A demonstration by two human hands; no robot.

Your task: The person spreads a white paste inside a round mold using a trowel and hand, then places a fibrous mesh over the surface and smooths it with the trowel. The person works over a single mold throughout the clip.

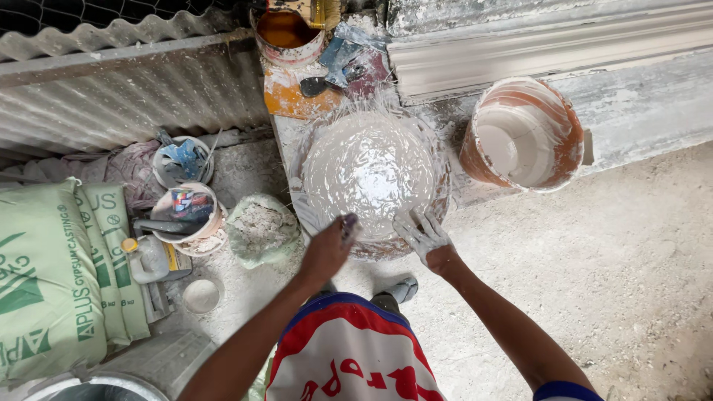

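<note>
My left hand [324,252] has its grip clamped on a small dark tool [349,221], whose tip touches the near rim of the round, plaster-smeared white mould [369,167] straight in front of me on the low bench [445,111]. My right hand [425,236], caked in white plaster, lies flat with its grip apart, fingers spread on the same near edge of the mould, just beside the left. Close on the right of the mould stands an orange plastic bucket coated inside with white plaster [523,134], apart from my hands. Beyond the mould, at the far end of the bench, sit a tin of amber liquid [288,31] and a blue-handled scraper [340,63]. Down on the dusty floor to my left, a clear bag of grey-white powder [260,229] crowds right against the mould's edge near my left wrist; past it are a small tub stuffed with tools [189,212], a shallow bowl holding a blue rag [182,160], and stacked green gypsum sacks [56,275]. A corrugated metal sheet [126,89] leans behind them.
</note>
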